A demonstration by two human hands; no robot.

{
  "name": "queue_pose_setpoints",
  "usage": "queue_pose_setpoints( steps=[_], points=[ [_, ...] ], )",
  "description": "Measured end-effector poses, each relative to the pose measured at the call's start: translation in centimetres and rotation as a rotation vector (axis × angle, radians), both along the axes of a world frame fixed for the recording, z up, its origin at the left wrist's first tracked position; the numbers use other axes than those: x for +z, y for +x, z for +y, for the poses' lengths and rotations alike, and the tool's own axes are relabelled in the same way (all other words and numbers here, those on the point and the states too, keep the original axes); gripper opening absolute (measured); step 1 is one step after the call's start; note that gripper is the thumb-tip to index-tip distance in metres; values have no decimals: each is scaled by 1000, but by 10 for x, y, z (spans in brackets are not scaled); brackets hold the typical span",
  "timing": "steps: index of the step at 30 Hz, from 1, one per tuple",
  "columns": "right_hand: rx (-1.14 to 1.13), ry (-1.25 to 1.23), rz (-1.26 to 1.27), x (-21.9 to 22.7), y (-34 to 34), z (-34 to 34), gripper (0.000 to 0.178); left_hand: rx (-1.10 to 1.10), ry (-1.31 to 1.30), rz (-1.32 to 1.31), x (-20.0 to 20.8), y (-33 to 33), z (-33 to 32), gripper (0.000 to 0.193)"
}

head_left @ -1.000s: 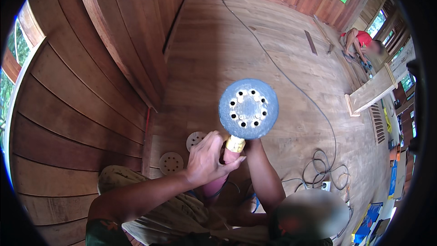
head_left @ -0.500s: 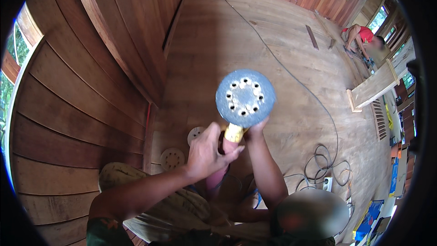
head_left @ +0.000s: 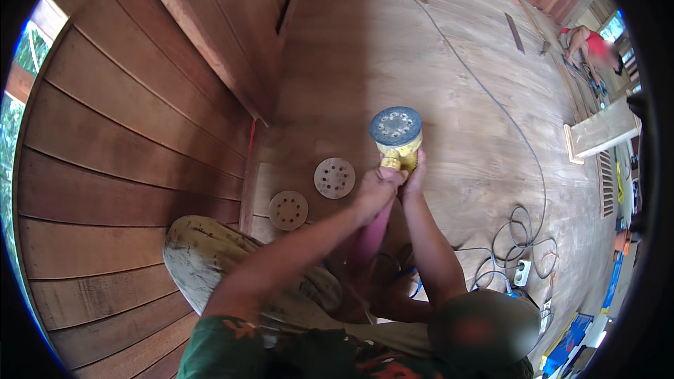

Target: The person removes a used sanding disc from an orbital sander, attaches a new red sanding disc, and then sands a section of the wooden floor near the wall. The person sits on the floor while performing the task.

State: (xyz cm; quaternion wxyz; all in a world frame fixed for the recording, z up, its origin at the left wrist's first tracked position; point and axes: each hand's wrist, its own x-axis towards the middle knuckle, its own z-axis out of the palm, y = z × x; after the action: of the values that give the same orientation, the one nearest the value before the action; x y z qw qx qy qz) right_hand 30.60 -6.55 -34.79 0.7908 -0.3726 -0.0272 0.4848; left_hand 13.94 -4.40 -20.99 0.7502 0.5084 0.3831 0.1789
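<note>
A yellow random orbital sander is held up in front of me, its round dark pad with a ring of holes facing upward. My left hand is closed around its dust outlet, where a pink dust bag or sleeve joins and hangs toward my lap. From the right, my right hand grips the sander's body, its fingers partly hidden behind it. Left of my hands, a pale sanding disc with holes lies on the floor. A second, browner sanding disc is close to my knee.
A plank wall curves along my left. A cable crosses the wooden floor to loose coils and a white power strip. Far right, a person in red crouches near a wooden post. Blue boxes stand lower right.
The sander has moved farther from my head and its pad has tilted, showing more of the yellow body. Both discs now show more fully. The view has shifted left.
</note>
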Motion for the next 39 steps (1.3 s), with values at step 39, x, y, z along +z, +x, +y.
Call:
queue_pose_setpoints(
  steps=[39],
  points=[
    [-1, -302, -1253, 391, 155, 10, 26, 274, -84, -416, 177, -35, -20, 17]
  ],
)
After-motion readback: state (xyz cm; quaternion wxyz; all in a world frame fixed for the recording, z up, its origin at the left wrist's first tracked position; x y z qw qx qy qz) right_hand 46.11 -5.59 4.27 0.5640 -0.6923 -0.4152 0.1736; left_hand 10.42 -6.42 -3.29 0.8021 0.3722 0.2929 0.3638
